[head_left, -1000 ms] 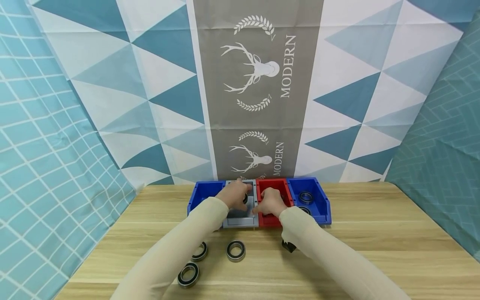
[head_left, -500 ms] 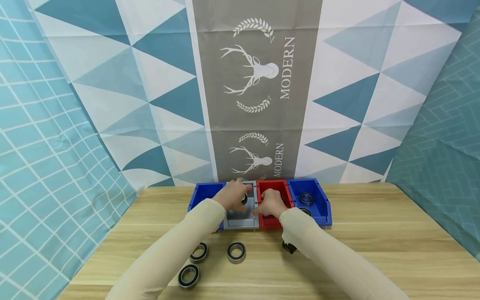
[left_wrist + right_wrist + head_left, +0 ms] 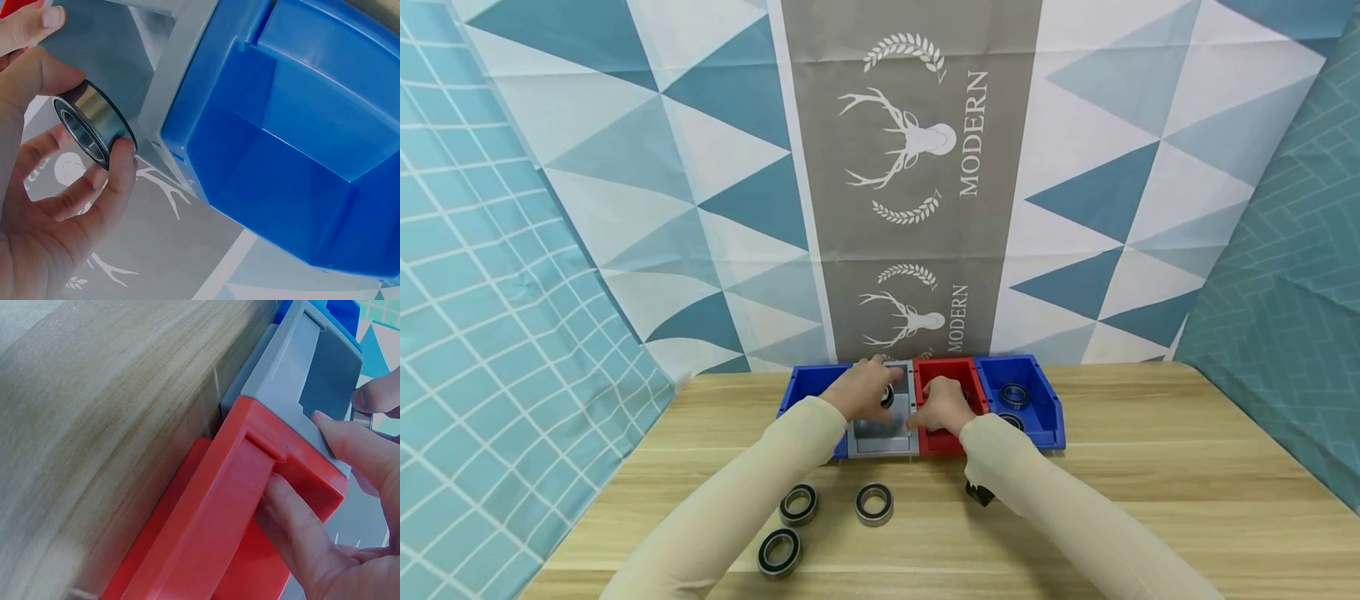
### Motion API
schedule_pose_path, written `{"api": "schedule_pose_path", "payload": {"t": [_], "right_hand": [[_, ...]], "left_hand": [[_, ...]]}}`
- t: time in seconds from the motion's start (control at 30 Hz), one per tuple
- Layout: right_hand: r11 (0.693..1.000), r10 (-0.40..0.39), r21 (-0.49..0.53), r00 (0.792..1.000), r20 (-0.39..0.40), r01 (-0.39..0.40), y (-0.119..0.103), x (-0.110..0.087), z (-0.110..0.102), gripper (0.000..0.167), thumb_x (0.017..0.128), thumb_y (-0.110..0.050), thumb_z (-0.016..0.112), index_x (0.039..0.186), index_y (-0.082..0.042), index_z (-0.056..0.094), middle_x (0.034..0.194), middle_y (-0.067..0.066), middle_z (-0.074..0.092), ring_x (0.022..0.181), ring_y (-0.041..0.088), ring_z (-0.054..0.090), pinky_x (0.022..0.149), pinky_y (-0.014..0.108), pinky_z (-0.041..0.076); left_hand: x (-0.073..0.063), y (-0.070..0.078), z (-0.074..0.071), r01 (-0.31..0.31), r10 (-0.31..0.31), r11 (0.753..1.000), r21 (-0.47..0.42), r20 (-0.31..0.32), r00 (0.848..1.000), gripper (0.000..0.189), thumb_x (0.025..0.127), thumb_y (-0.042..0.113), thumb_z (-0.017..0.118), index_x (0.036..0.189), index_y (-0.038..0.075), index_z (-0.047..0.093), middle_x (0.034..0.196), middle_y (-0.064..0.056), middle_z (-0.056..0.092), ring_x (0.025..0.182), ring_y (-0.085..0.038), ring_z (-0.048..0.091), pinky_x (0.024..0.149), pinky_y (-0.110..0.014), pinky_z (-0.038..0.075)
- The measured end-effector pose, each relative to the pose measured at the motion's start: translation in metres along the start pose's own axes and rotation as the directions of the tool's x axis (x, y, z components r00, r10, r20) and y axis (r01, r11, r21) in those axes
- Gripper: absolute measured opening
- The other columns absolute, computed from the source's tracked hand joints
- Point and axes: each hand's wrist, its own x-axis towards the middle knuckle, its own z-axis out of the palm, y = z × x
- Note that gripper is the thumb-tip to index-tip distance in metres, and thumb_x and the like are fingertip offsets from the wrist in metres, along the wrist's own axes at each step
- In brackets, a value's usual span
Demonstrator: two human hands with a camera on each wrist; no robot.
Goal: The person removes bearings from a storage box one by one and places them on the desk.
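Note:
My left hand (image 3: 861, 389) is over the grey bin (image 3: 887, 446). It pinches a ball bearing (image 3: 94, 125) between thumb and fingers, its ring tilted and its metal outer band showing. In the head view the fingers partly hide this bearing. My right hand (image 3: 946, 402) is at the red bin (image 3: 940, 442). Its fingers (image 3: 294, 515) reach down inside the red bin, while the thumb lies across the rim beside the grey bin. No object shows between the right thumb and fingers. Part of the red bin's inside is hidden by this hand.
Blue bins stand at both ends of the row; the right blue bin (image 3: 1037, 400) has bearings (image 3: 1014, 395) in it. On the wooden table (image 3: 1150, 467) in front lie three bearings (image 3: 874, 504). A small black object (image 3: 980, 493) sits by the right sleeve. A patterned cloth hangs behind.
My left hand and forearm have shifted slightly left with the bearing, uncovering more of a bearing on the table. The right hand stays at the red bin.

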Motion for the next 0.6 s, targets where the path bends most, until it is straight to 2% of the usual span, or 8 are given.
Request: {"api": "schedule_pose_path", "payload": {"t": [0.23, 0.43, 0.6], "right_hand": [[1.0, -0.007, 0.017, 1.0, 0.006, 0.007, 0.001, 0.001, 0.001, 0.065, 0.065, -0.021, 0.088, 0.117, 0.004, 0.06, 0.107, 0.017, 0.066, 0.063, 0.015, 0.065, 0.082, 0.039, 0.058], [1.0, 0.003, 0.015, 1.0, 0.006, -0.003, 0.001, 0.001, 0.002, 0.066, 0.065, -0.021, 0.088, 0.119, 0.005, 0.059, 0.11, 0.018, 0.066, 0.061, 0.014, 0.066, 0.084, 0.039, 0.058], [1.0, 0.005, 0.023, 1.0, 0.004, -0.005, 0.0, -0.001, 0.001, 0.066, 0.064, -0.02, 0.089, 0.118, 0.005, 0.059, 0.108, 0.019, 0.066, 0.061, 0.015, 0.065, 0.08, 0.037, 0.059]], "left_hand": [[-0.002, -0.001, 0.002, -0.011, 0.011, 1.0, 0.012, 0.002, 1.0, 0.058, 0.075, 0.031, 0.082, 0.126, 0.016, 0.061, 0.125, -0.014, 0.062, 0.109, -0.032, 0.063, 0.093, -0.045, 0.055], [-0.007, 0.0, 0.003, -0.028, 0.028, 0.999, 0.017, -0.012, 1.0, 0.053, 0.074, 0.03, 0.082, 0.121, 0.014, 0.063, 0.122, -0.016, 0.063, 0.107, -0.031, 0.063, 0.09, -0.043, 0.056], [-0.013, 0.001, 0.0, -0.032, 0.032, 0.999, 0.001, -0.028, 0.999, 0.05, 0.073, 0.029, 0.083, 0.117, 0.015, 0.064, 0.122, -0.017, 0.062, 0.107, -0.033, 0.062, 0.088, -0.043, 0.057]]}}
